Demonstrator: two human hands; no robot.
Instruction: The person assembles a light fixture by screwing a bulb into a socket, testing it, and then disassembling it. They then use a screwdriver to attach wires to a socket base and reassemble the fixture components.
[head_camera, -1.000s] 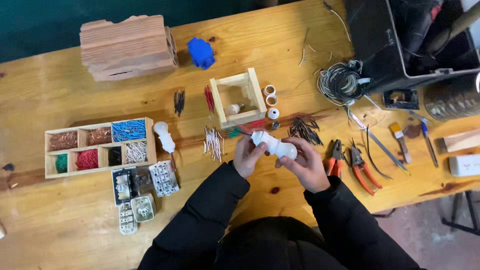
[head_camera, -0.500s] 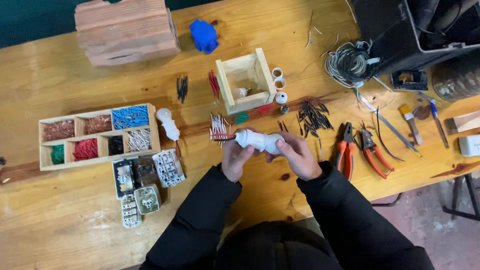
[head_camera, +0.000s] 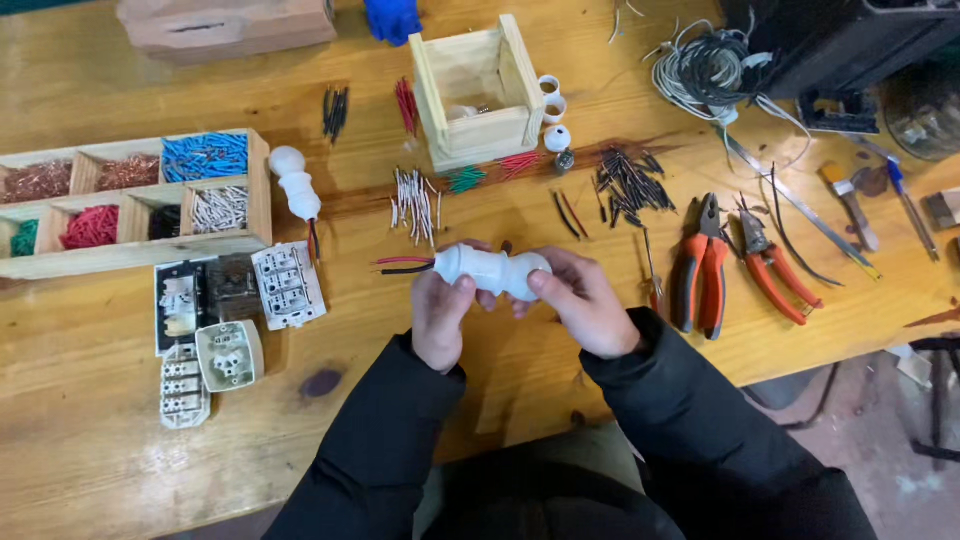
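Observation:
Both of my hands hold a white plastic lamp socket (head_camera: 492, 269) lying sideways over the wooden bench. My left hand (head_camera: 442, 318) grips its left part, where a red and a black wire (head_camera: 402, 265) stick out to the left. Around the socket's right end close the fingers of my right hand (head_camera: 580, 300). A second white socket (head_camera: 294, 188) with short wires lies on the bench to the upper left, beside the sorting tray.
A wooden tray (head_camera: 258, 190) with compartments of coloured wire pieces sits at left, with white switch parts (head_camera: 286, 284) below it. A small open wooden box (head_camera: 474, 92), loose wire bundles (head_camera: 416, 203), orange pliers (head_camera: 704, 266), cutters (head_camera: 770, 270) and coiled cable (head_camera: 706, 72) lie beyond.
The view has tilted down and closed in on the bench. My hands keep hold of the white socket, which now lies more level with its wires pointing left.

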